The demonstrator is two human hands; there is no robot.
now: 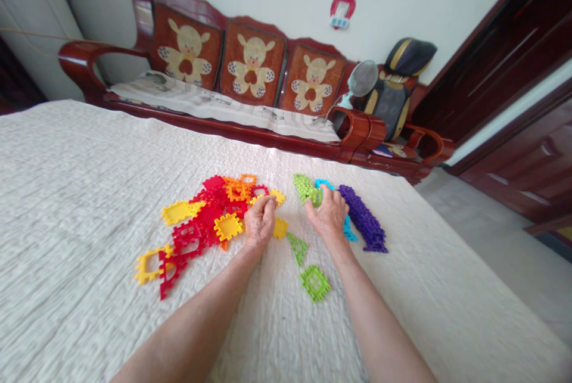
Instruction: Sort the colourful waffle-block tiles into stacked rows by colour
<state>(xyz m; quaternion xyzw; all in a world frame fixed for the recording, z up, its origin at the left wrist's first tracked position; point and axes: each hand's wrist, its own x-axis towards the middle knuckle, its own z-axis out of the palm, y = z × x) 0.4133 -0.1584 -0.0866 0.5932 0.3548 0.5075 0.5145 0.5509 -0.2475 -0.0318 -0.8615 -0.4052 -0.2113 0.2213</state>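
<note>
My left hand [260, 222] is closed at the right side of a mixed heap of red building tiles [210, 216]. Yellow tiles [280, 228] lie around it, and whatever its fingers hold is hidden. With thumb and fingers apart, my right hand [329, 213] reaches over the row of light green tiles [306, 186]. Its thumb is close to the near end of that row; I cannot tell whether it touches. Blue tiles [350, 231] are partly covered by this hand. Nearer me lie a green triangle tile [298, 249] and a green square tile [316, 283].
Purple tiles [363, 219] form a long row right of my right hand. Orange tiles [239, 188] top the heap's far side. A yellow frame tile [149, 265] lies at its left. Beyond the white quilted cover [89, 192] stands a wooden sofa [268, 130] with bear cushions.
</note>
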